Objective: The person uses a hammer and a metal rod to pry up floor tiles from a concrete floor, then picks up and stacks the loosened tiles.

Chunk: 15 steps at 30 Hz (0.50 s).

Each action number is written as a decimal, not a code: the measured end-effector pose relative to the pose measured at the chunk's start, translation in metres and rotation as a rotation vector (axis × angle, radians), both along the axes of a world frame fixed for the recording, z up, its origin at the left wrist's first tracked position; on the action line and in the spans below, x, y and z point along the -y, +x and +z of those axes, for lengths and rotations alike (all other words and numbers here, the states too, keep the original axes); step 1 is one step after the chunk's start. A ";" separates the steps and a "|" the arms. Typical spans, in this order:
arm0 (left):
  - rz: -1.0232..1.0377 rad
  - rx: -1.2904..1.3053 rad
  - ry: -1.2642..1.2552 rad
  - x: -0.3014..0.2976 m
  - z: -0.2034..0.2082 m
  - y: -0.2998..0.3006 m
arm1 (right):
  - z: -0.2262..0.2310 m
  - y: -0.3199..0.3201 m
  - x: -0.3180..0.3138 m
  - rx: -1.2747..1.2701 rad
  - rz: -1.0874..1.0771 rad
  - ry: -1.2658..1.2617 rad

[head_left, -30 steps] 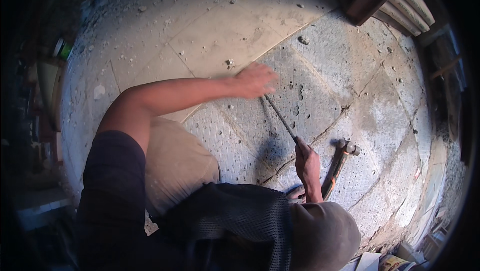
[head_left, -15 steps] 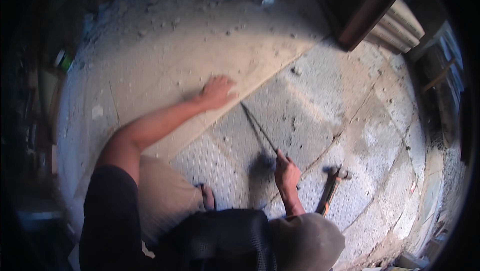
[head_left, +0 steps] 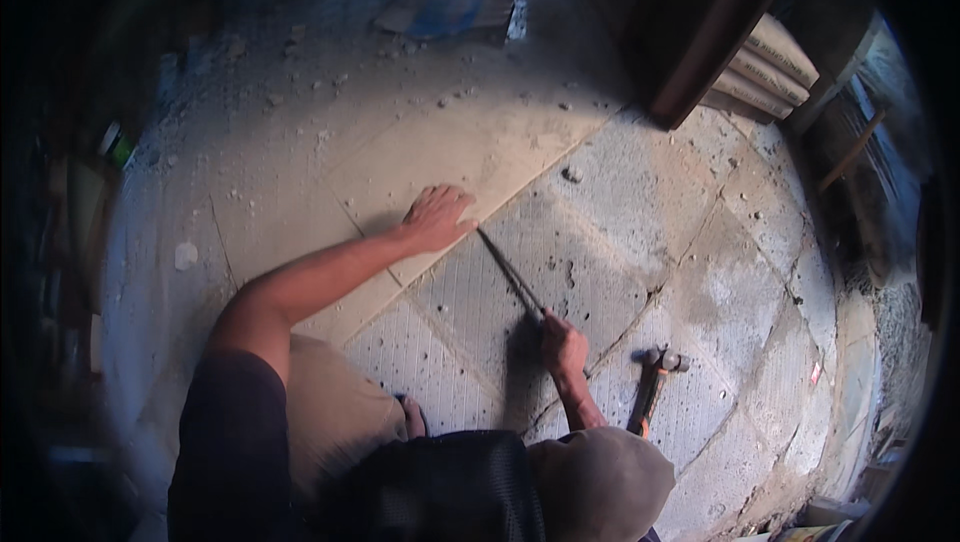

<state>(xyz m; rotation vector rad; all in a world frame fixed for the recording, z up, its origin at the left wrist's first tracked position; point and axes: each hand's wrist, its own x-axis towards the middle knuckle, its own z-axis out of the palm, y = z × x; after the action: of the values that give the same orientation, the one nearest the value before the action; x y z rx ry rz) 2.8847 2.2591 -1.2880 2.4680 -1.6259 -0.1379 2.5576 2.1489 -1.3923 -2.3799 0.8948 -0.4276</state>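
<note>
Right hand (head_left: 563,344) closed in a fist around the near end of a long thin metal rod (head_left: 511,274); the rod runs up and to the left from the fist, low over the floor, with its far tip at or just beside the fingertips of the left hand (head_left: 438,217). Cannot tell whether the tip touches the fingers or whether the rod lies flat on the floor. Left hand spread open, palm down, fingers splayed, pressed flat on the edge of a smooth pale floor tile (head_left: 455,157); it grips nothing. That tile meets a lower area of grey ribbed mortar bed (head_left: 600,242), scored with fine parallel lines and divided by diagonal joints into square fields; the rod lies over this ribbed area, its tip near the tile's edge. Dark shadow of the right hand falls on the ribbed surface just left of the fist. A hammer (head_left: 652,379) with a dark and orange handle lies on the ribbed bed just right of the right forearm, head away from the person, untouched. Small lumps of rubble lie scattered on the tiles and bed, one pale lump (head_left: 572,174) near the tile edge. Farther off, a flat blue-grey slab piece (head_left: 445,12) at the top of the floor, and a dark wooden door frame (head_left: 700,32) at upper right.
</note>
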 end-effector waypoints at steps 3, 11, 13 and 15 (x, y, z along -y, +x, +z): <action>-0.022 0.002 0.075 -0.004 -0.003 0.002 | 0.032 0.012 0.014 0.035 0.000 0.024; 0.131 -0.036 0.284 -0.015 -0.027 -0.005 | 0.148 0.059 0.048 -0.183 0.158 -0.150; 0.151 -0.028 0.316 -0.016 -0.037 -0.006 | 0.137 0.052 0.047 -0.162 0.120 -0.104; 0.151 0.005 0.308 -0.014 -0.048 -0.001 | 0.123 0.045 0.044 -0.130 0.057 -0.039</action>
<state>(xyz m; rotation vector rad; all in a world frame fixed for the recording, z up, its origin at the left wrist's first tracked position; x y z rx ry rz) 2.8838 2.2730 -1.3355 2.8087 -1.5098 -0.3872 2.6022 2.1045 -1.2692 -2.4858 0.8810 -0.2730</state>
